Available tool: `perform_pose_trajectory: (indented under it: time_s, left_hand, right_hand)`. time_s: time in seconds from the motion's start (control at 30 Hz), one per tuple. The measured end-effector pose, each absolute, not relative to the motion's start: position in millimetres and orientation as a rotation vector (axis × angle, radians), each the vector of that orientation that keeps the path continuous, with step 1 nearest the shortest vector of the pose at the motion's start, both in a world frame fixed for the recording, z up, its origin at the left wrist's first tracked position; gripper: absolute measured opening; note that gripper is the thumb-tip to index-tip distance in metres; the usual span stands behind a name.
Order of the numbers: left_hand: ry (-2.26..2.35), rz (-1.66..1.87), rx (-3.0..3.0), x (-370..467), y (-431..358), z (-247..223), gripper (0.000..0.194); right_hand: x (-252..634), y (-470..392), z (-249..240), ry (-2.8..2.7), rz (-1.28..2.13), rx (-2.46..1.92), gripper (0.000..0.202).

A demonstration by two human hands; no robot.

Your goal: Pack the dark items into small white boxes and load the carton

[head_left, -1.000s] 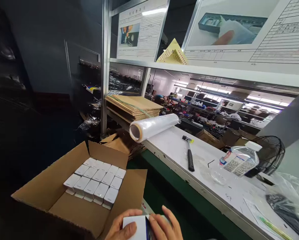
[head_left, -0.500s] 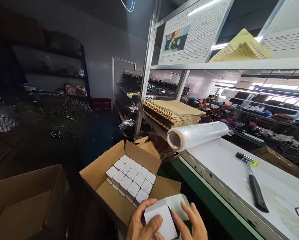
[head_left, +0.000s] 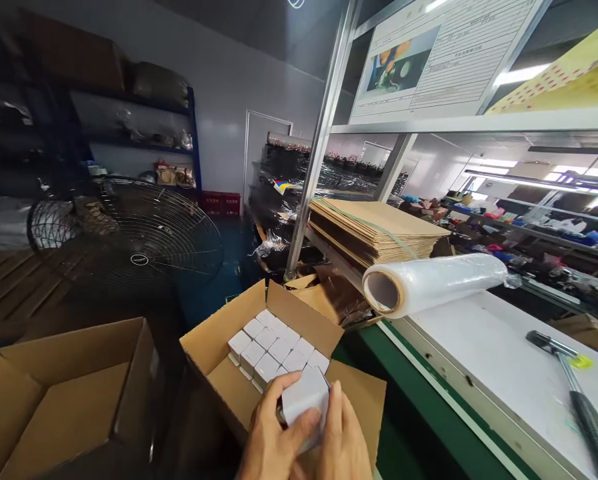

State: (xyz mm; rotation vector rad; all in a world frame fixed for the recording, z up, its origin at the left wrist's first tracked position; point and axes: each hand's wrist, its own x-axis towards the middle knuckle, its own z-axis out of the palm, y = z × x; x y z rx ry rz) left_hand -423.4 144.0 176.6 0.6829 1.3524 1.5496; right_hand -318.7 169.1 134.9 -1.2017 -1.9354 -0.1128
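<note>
Gripping a small white box, the left hand and right hand close together on it, near the camera, over an open cardboard carton of matching smooth square white boxes. Far right, a glossy film roll lies on the white bench.

The open box sits at the bottom middle with small boxes in it; the counter lies right, the fan upper left
</note>
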Motion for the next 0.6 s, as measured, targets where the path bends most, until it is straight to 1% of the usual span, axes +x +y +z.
perform_pose_trajectory:
  time_s: [0.07, 0.13, 0.2, 0.23, 0.27, 0.3, 0.37, 0.4, 0.43, 0.47, 0.57, 0.6]
  left_hand:
    - [1.384, 1.546, 0.761, -432, 145, 177, 0.075]
    - [1.509, 1.557, 0.855, -457, 145, 174, 0.072]
    - [1.826, 1.629, 0.919, -498, 145, 167, 0.069]
    - [2.047, 1.715, 0.910, -522, 146, 161, 0.071]
    - [2.239, 1.778, 0.812, -545, 146, 155, 0.083]
    - [2.368, 1.765, 0.589, -566, 147, 147, 0.096]
    - [2.312, 1.603, 0.249, -595, 148, 130, 0.113]
    - [2.215, 1.521, 0.145, -602, 148, 122, 0.114]
    - [2.081, 1.457, 0.077, -604, 148, 115, 0.108]
    - [1.940, 1.418, 0.022, -603, 147, 109, 0.096]
    - [1.607, 1.367, -0.101, -590, 143, 99, 0.038]
    - [1.562, 1.373, -0.110, -585, 140, 97, 0.025]
  right_hand:
    - [-329, 176, 136, -1.854, 0.037, -1.314, 0.086]
    - [-332, 188, 129, -1.753, 0.342, -1.391, 0.087]
    - [-330, 202, 114, -1.597, 0.707, -1.457, 0.086]
    - [-328, 209, 105, -1.479, 0.889, -1.487, 0.084]
    - [-327, 216, 95, -1.342, 1.064, -1.502, 0.085]
    - [-326, 222, 85, -1.200, 1.230, -1.501, 0.087]
    - [-330, 231, 67, -0.946, 1.518, -1.497, 0.092]
    - [-334, 233, 60, -0.855, 1.623, -1.509, 0.090]
    - [-339, 234, 54, -0.796, 1.697, -1.531, 0.086]
    - [-345, 234, 49, -0.757, 1.753, -1.551, 0.080]
    - [-364, 226, 40, -0.592, 1.895, -1.518, 0.061]
    - [-368, 223, 37, -0.503, 1.941, -1.496, 0.057]
